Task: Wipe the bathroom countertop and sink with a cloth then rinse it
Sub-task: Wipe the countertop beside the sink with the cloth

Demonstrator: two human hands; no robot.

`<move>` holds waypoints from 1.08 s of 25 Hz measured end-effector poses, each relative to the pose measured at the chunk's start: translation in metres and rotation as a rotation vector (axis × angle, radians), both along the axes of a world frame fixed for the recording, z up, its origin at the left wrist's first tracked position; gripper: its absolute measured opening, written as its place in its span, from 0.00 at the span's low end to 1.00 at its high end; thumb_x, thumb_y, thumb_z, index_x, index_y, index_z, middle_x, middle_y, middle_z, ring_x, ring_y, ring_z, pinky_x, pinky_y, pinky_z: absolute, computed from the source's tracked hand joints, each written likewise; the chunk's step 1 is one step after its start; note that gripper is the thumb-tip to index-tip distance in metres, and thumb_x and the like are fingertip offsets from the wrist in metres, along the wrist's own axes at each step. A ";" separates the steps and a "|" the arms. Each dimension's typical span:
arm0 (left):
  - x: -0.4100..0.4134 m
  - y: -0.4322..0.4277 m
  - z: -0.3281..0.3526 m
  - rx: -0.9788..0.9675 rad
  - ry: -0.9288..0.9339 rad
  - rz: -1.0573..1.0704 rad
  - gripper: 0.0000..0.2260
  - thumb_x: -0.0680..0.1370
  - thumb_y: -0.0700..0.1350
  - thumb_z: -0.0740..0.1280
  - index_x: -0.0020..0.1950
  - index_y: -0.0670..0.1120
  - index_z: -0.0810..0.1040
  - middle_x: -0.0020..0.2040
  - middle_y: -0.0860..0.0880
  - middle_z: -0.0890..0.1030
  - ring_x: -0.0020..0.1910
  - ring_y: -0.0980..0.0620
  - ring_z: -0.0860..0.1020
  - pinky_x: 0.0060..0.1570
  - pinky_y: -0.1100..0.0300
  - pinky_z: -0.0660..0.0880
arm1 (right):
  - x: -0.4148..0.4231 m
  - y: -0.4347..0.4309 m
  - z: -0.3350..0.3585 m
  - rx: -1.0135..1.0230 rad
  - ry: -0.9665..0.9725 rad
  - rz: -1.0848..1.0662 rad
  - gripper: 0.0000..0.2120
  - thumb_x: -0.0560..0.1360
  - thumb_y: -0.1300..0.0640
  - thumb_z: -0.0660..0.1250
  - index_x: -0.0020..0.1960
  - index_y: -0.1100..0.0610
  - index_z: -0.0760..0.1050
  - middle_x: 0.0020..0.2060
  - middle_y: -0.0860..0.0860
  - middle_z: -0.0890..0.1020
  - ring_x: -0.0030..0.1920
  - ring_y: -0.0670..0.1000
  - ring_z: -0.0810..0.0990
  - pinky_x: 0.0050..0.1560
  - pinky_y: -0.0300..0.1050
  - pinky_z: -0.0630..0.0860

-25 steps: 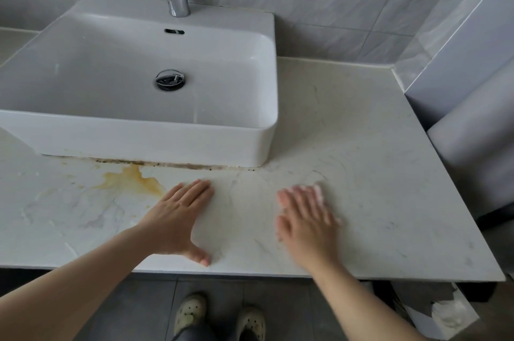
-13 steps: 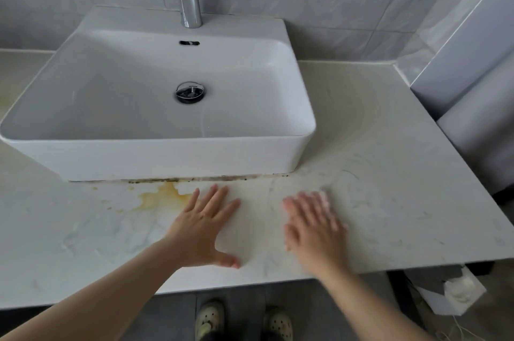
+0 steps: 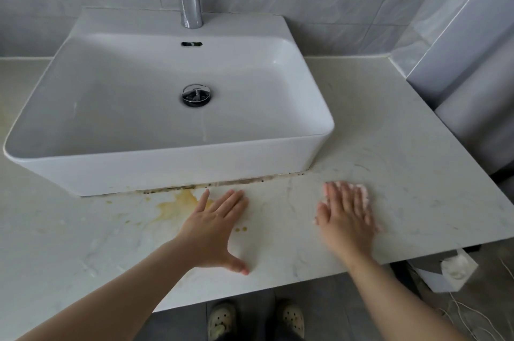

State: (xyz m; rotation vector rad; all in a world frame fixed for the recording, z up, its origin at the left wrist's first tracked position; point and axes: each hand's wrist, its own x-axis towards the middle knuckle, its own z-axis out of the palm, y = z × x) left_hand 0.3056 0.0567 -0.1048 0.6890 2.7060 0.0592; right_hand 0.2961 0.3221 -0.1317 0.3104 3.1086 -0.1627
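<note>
Now R hand (image 3: 347, 214) is pressing flat, fingers straight, on the pink cloth (image 3: 363, 192), lying on the countertop (image 3: 417, 201) by the sink (image 3: 167, 171) front-right corner; L hand (image 3: 214, 226) is resting flat, holding nothing. Risk, prob: cloth bunching underhand, missing the yellow stain (image 3: 172, 206).

**A:** any txt, brand or nr readable here? pls check

**B:** nope, nothing legible imo. The tap (image 3: 191, 7) shows just shiny metal, and the sink (image 3: 167, 171) front wall is plain white. The white box (image 3: 456, 271) on the floor at the btm right is too small and blurry to tell if there's print on it.

**A:** ok thx, so zero readable txt.
</note>
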 end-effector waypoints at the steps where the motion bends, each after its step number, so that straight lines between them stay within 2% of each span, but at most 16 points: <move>1: -0.001 -0.002 0.000 0.005 -0.002 -0.005 0.56 0.61 0.76 0.60 0.73 0.50 0.31 0.70 0.55 0.29 0.68 0.54 0.27 0.67 0.47 0.27 | -0.004 -0.004 0.001 -0.034 -0.021 -0.122 0.29 0.77 0.42 0.39 0.77 0.47 0.48 0.77 0.49 0.51 0.77 0.53 0.42 0.75 0.53 0.39; 3: -0.004 -0.006 -0.001 0.020 0.015 0.001 0.56 0.58 0.77 0.58 0.75 0.52 0.35 0.70 0.54 0.30 0.69 0.51 0.27 0.68 0.47 0.27 | 0.000 -0.043 0.003 -0.058 0.019 -0.106 0.29 0.77 0.44 0.42 0.76 0.48 0.54 0.76 0.51 0.56 0.77 0.56 0.48 0.74 0.54 0.42; 5: -0.005 -0.009 -0.003 0.041 0.029 0.034 0.58 0.55 0.78 0.57 0.75 0.52 0.37 0.70 0.53 0.30 0.69 0.49 0.27 0.68 0.47 0.28 | 0.015 -0.083 -0.004 -0.048 0.020 0.227 0.29 0.74 0.43 0.48 0.72 0.50 0.66 0.71 0.52 0.68 0.74 0.59 0.60 0.71 0.56 0.51; 7: -0.005 -0.010 -0.002 0.056 0.043 0.048 0.59 0.55 0.78 0.57 0.75 0.51 0.36 0.70 0.54 0.30 0.69 0.49 0.27 0.68 0.47 0.28 | 0.012 -0.078 -0.004 0.042 0.016 0.434 0.28 0.74 0.43 0.50 0.70 0.51 0.68 0.69 0.52 0.71 0.72 0.58 0.65 0.70 0.54 0.55; 9: -0.006 -0.012 -0.001 0.058 0.053 0.050 0.59 0.56 0.77 0.58 0.75 0.50 0.35 0.70 0.56 0.31 0.70 0.52 0.28 0.68 0.49 0.27 | -0.009 -0.045 0.001 0.062 0.008 0.283 0.30 0.75 0.42 0.44 0.75 0.50 0.59 0.74 0.51 0.63 0.76 0.56 0.54 0.75 0.52 0.47; 11: -0.008 -0.015 -0.002 0.065 0.055 0.055 0.59 0.58 0.77 0.61 0.75 0.49 0.36 0.70 0.56 0.32 0.70 0.52 0.28 0.66 0.51 0.26 | -0.027 -0.022 0.002 0.003 -0.037 -0.055 0.30 0.78 0.42 0.40 0.77 0.50 0.47 0.77 0.51 0.51 0.77 0.55 0.44 0.75 0.53 0.40; 13: -0.008 -0.016 -0.002 0.065 0.059 0.055 0.60 0.57 0.77 0.61 0.75 0.47 0.37 0.72 0.53 0.33 0.70 0.50 0.28 0.64 0.53 0.24 | -0.029 -0.046 0.001 -0.054 0.002 -0.165 0.29 0.78 0.43 0.44 0.77 0.52 0.52 0.77 0.53 0.55 0.77 0.57 0.48 0.75 0.56 0.43; 14: -0.009 -0.015 0.000 0.052 0.089 0.049 0.60 0.56 0.78 0.60 0.76 0.46 0.42 0.74 0.50 0.37 0.71 0.48 0.32 0.65 0.53 0.27 | -0.022 -0.070 0.001 -0.066 0.074 -0.097 0.30 0.76 0.44 0.47 0.75 0.53 0.60 0.74 0.54 0.62 0.75 0.59 0.55 0.73 0.57 0.48; 16: -0.008 -0.014 0.004 -0.031 0.023 0.055 0.60 0.52 0.81 0.54 0.73 0.43 0.62 0.74 0.43 0.60 0.73 0.45 0.53 0.68 0.49 0.42 | 0.002 -0.111 -0.004 -0.071 0.055 0.247 0.28 0.73 0.43 0.52 0.68 0.53 0.71 0.68 0.53 0.73 0.70 0.60 0.67 0.68 0.57 0.56; 17: -0.010 -0.013 0.000 -0.037 0.041 0.050 0.59 0.51 0.82 0.51 0.69 0.43 0.70 0.70 0.43 0.69 0.70 0.47 0.62 0.66 0.48 0.49 | 0.011 -0.116 -0.007 -0.027 0.039 0.406 0.27 0.73 0.43 0.53 0.68 0.53 0.72 0.67 0.52 0.74 0.69 0.59 0.68 0.66 0.56 0.57; 19: -0.013 -0.015 -0.007 -0.026 0.038 0.076 0.59 0.50 0.83 0.49 0.65 0.43 0.74 0.66 0.45 0.74 0.67 0.49 0.66 0.63 0.47 0.54 | 0.004 -0.087 -0.005 0.043 0.029 0.483 0.26 0.74 0.42 0.53 0.69 0.51 0.70 0.67 0.50 0.74 0.70 0.56 0.66 0.68 0.54 0.58; 21: -0.011 -0.016 -0.003 -0.028 0.047 0.061 0.59 0.51 0.83 0.49 0.67 0.43 0.72 0.67 0.45 0.73 0.68 0.48 0.64 0.65 0.47 0.51 | -0.009 -0.043 -0.005 0.086 0.062 0.284 0.28 0.75 0.42 0.48 0.72 0.50 0.66 0.71 0.50 0.69 0.74 0.56 0.60 0.73 0.54 0.56; 22: -0.010 -0.015 -0.002 -0.037 0.043 0.054 0.60 0.51 0.83 0.50 0.71 0.43 0.67 0.71 0.44 0.67 0.70 0.47 0.60 0.66 0.47 0.47 | -0.015 -0.023 0.000 0.068 0.047 0.145 0.29 0.76 0.42 0.44 0.75 0.50 0.60 0.74 0.50 0.63 0.76 0.56 0.54 0.74 0.54 0.51; 24: -0.009 -0.012 0.000 0.009 0.060 0.062 0.61 0.54 0.80 0.57 0.76 0.46 0.46 0.75 0.47 0.43 0.73 0.47 0.39 0.67 0.46 0.34 | -0.023 -0.014 0.002 -0.017 -0.031 -0.090 0.28 0.78 0.42 0.41 0.77 0.48 0.48 0.77 0.50 0.51 0.77 0.55 0.44 0.75 0.54 0.42; 25: -0.008 -0.013 -0.003 0.017 0.056 0.059 0.61 0.55 0.79 0.59 0.75 0.47 0.38 0.73 0.51 0.34 0.69 0.49 0.30 0.66 0.46 0.29 | -0.024 -0.028 0.001 -0.034 -0.020 -0.139 0.28 0.78 0.43 0.42 0.77 0.48 0.50 0.77 0.50 0.52 0.77 0.56 0.46 0.75 0.54 0.43; 27: -0.009 -0.014 -0.007 0.015 0.071 0.058 0.61 0.55 0.78 0.59 0.74 0.48 0.34 0.71 0.51 0.31 0.67 0.50 0.26 0.65 0.47 0.27 | -0.010 -0.076 0.000 -0.069 0.073 0.030 0.28 0.75 0.44 0.48 0.73 0.50 0.63 0.73 0.52 0.66 0.74 0.60 0.59 0.72 0.57 0.51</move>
